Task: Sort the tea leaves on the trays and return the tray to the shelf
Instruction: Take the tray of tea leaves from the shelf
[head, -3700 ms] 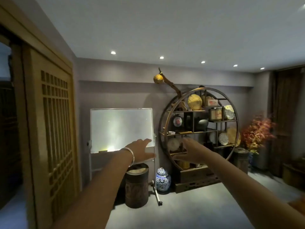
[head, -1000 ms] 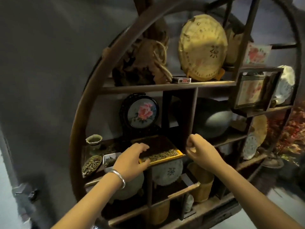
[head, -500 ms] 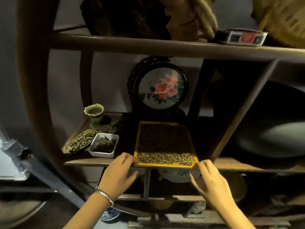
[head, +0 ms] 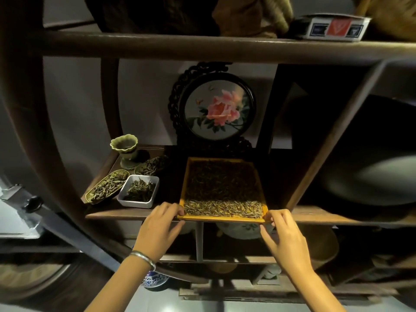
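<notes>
A yellow square tray (head: 182,188) lies on the middle wooden shelf (head: 126,213), its front edge jutting a little past the shelf lip. Dark tea leaves (head: 221,181) fill most of the tray and a strip of pale leaves (head: 222,207) runs along its front. My left hand (head: 157,233), with a silver bangle at the wrist, pinches the tray's front left corner. The front right corner is held by my right hand (head: 284,237).
Left of the tray sit a white dish of leaves (head: 138,191), an oval basket of leaves (head: 105,189) and a green cup (head: 125,148). A round framed flower picture (head: 216,109) stands behind the tray. An upright post (head: 324,140) rises to its right; lower shelves hold jars.
Both hands have closed on the tray's front corners. The tray still lies in about the same place on the shelf. The view has barely shifted.
</notes>
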Motion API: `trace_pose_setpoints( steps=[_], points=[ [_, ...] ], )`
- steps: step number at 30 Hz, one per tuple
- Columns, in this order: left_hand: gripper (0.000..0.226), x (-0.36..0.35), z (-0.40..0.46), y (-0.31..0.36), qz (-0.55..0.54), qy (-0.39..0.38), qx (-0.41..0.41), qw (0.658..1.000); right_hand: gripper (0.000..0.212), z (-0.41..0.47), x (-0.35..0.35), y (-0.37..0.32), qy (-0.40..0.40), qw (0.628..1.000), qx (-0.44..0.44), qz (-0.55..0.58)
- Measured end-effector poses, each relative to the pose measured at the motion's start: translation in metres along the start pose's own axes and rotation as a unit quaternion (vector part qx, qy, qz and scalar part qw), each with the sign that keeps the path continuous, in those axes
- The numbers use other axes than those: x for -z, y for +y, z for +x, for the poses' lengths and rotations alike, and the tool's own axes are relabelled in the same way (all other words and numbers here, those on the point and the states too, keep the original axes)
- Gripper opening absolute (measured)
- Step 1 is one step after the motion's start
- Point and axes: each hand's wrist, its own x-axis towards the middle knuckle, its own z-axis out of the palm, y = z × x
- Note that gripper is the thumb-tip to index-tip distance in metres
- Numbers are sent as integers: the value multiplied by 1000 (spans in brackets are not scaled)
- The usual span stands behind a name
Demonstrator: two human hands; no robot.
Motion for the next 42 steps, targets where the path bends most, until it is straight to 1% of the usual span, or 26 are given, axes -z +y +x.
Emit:
trace_pose_setpoints(
  steps=[2, 5, 8, 12, 14, 17, 19, 20, 22, 23, 25, 26, 28, 30, 32, 34, 36, 40, 42],
  points=[
    [19, 1, -3, -1, -3, -4, -9, 1000, 28, -4, 1, -1, 4, 1000, -3, 19],
    [18, 4, -14, -1, -3, -11, -33, 999, 33, -15, 5, -3, 6, 999, -10, 46],
    [24, 8, -31, 0, -2, -11, -46, 999, 28, -31, 8, -6, 5, 999, 0, 46],
    [30, 9, -50, -2, -45, -14, -40, 998, 27, -49, 8, -11, 12, 998, 5, 63],
    [32, 8, -56, -3, -78, -11, -31, 996, 27, -55, 7, -13, 15, 997, -1, 78],
    [36, 7, -59, -3, -100, 1, -25, 995, 28, -57, 5, -16, 15, 995, -15, 97],
    [36, 7, -58, -5, -105, 6, -18, 994, 33, -57, 4, -17, 5, 990, -32, 135],
    [36, 7, -58, -6, -107, 8, -14, 994, 38, -57, 4, -17, -4, 983, -52, 176],
    [37, 6, -57, -7, -110, 10, -7, 994, 44, -56, 4, -17, -24, 951, -110, 287],
    [37, 6, -57, -8, -111, 11, -7, 994, 40, -53, 3, -17, -27, 928, -146, 342],
    [37, 6, -56, -7, -116, 13, -8, 993, 19, -42, 1, -18, -29, 869, -244, 429],
    [37, 6, -55, -7, -118, 13, -9, 993, 10, -33, 0, -20, -44, 835, -295, 462],
    [36, 6, -55, -8, -119, 12, -10, 993, 22, -14, -3, -20, -76, 787, -370, 488],
    [39, 6, -55, -8, -128, 8, -7, 992, 22, -3, -4, -20, -85, 768, -401, 492],
    [46, 7, -55, -9, -161, 1, 20, 987, 21, 1, -6, -19, -84, 757, -410, 502],
    [48, 8, -54, -11, -209, 3, 58, 976, 24, 0, -7, -18, -80, 750, -410, 513],
    [39, 7, -53, -12, -244, 10, 94, 965, 26, -3, -6, -19, -81, 758, -390, 517],
    [22, 1, -50, -12, -281, -12, 131, 951, 26, -11, -5, -21, -79, 805, -337, 481],
    [11, -2, -47, -10, -319, -12, 157, 934, 26, -17, -4, -21, -69, 809, -334, 478]
  ],
)
